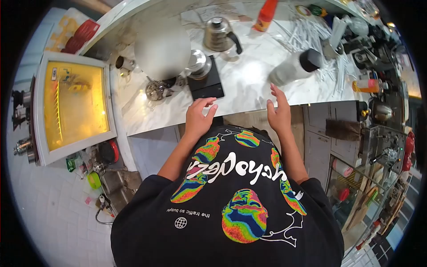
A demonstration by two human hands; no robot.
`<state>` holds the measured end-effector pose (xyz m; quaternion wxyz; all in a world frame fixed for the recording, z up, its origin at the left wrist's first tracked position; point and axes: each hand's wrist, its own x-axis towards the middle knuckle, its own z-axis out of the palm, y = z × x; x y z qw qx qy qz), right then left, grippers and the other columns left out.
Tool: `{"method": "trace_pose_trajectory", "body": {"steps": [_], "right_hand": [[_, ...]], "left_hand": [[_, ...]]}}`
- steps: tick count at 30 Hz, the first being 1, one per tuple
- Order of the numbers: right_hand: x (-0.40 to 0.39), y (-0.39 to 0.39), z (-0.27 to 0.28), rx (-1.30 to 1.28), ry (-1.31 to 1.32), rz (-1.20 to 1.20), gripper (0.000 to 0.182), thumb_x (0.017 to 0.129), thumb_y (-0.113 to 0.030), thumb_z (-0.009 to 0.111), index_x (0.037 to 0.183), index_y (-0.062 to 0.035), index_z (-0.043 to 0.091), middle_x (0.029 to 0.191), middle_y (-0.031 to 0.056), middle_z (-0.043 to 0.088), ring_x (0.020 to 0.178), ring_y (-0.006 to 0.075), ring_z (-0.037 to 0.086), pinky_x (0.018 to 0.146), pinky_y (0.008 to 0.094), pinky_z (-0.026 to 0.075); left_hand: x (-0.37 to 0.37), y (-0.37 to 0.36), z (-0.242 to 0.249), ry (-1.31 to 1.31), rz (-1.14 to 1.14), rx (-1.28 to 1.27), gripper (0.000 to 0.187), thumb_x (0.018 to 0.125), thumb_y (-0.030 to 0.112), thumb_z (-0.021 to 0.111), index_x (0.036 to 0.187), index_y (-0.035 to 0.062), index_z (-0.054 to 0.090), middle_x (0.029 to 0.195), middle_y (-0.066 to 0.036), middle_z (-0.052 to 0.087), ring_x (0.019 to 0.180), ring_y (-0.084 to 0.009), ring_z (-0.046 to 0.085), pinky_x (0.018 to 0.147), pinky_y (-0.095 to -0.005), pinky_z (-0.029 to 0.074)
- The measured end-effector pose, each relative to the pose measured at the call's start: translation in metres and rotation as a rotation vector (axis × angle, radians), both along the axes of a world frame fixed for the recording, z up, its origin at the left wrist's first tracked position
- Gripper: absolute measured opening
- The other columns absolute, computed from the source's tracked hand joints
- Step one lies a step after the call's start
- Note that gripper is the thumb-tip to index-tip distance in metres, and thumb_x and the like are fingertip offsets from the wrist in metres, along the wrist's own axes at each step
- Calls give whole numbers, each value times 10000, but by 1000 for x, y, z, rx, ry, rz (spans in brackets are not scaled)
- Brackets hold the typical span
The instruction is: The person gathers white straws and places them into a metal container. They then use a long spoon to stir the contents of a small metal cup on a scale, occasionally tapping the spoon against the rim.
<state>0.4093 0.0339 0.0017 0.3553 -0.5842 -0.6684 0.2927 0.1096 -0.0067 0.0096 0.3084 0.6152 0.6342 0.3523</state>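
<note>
Just off the front edge of the marble counter (242, 98), my left hand (199, 116) is raised with its fingers apart, holding nothing. It is nearest to a flat black scale (208, 86), on which a glass vessel with a metallic top (199, 64) stands. My right hand (279, 111) is also empty, its thumb and fingers spread, below a clear bottle with a black cap (289, 69). Behind the scale is a steel gooseneck kettle (217, 35) with a black handle. A large blurred grey disc (162, 49) covers part of the counter to the left.
A red-orange bottle (265, 17) stands at the back. White straws or sticks (307, 33) lie scattered at the right, beside cups and jars. A metal cup (124, 63) is at the left, near a yellow-lit glass door (75, 104). An espresso machine (382, 147) is at the far right.
</note>
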Motion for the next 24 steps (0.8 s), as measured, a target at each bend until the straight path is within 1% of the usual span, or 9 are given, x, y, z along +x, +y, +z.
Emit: {"method": "trace_pose_trajectory", "body": {"steps": [3, 6, 9, 10, 13, 16, 17, 21, 24], "right_hand": [[52, -17, 6, -48, 23, -16, 564, 956, -14, 628, 1509, -74, 537, 1392, 172, 654, 1227, 292, 662, 1051, 386, 506], [110, -29, 14, -74, 36, -40, 521, 961, -13, 636, 1475, -56, 567, 1328, 170, 688, 1171, 275, 675, 1040, 383, 509], [175, -41, 6, -81, 54, -97, 484, 974, -36, 643, 1454, -46, 588, 1298, 163, 699, 1150, 258, 681, 1034, 381, 511], [194, -45, 2, -82, 57, -137, 453, 986, -61, 645, 1437, -48, 609, 1282, 153, 704, 1136, 240, 686, 1019, 372, 519], [245, -59, -9, -153, 27, -231, 449, 988, -71, 647, 1436, -57, 613, 1268, 148, 708, 1114, 227, 691, 990, 364, 532], [279, -64, -18, -180, 69, -283, 451, 971, -112, 658, 1416, -49, 614, 1263, 186, 703, 1045, 308, 712, 956, 406, 545], [288, -66, -20, -191, 85, -308, 461, 970, -122, 663, 1422, -51, 608, 1252, 181, 704, 1029, 299, 713, 946, 405, 547], [312, -33, -15, -164, 119, -391, 499, 965, -156, 682, 1442, -54, 581, 1198, 163, 704, 973, 269, 712, 900, 397, 553], [322, 6, -14, -137, 90, -449, 510, 962, -174, 693, 1439, -46, 567, 1159, 156, 701, 952, 263, 710, 869, 391, 554]], "left_hand": [[56, -1, -3, 29, -53, -19, 259, 939, 148, 748, 1178, 47, 759, 1006, -121, 753, 950, -227, 729, 866, -341, 548], [118, -6, 2, -48, -103, -36, 268, 939, 147, 744, 1186, 42, 754, 1018, -126, 751, 950, -231, 728, 865, -346, 551], [172, -10, -4, -71, -163, -51, 275, 938, 145, 743, 1190, 35, 750, 1024, -128, 749, 929, -233, 728, 856, -345, 555], [189, -12, -7, -79, -175, -52, 275, 938, 145, 743, 1191, 35, 750, 1024, -127, 749, 923, -233, 727, 853, -344, 555], [237, -17, -16, -101, -203, -62, 280, 934, 157, 751, 1190, 44, 749, 1012, -118, 745, 907, -239, 724, 842, -353, 559], [277, -22, -19, -100, -224, -87, 283, 923, 179, 765, 1181, 63, 748, 996, -114, 739, 901, -254, 723, 826, -368, 564], [287, -22, -17, -102, -244, -94, 286, 922, 176, 766, 1184, 65, 748, 996, -113, 738, 900, -253, 724, 824, -367, 564], [312, -3, -14, -64, -280, -111, 297, 935, 128, 748, 1218, 38, 738, 1016, -119, 743, 907, -225, 718, 852, -344, 554], [328, 18, -15, -63, -261, -69, 305, 934, 131, 750, 1224, 37, 735, 1013, -122, 741, 908, -228, 717, 853, -342, 553]]}}
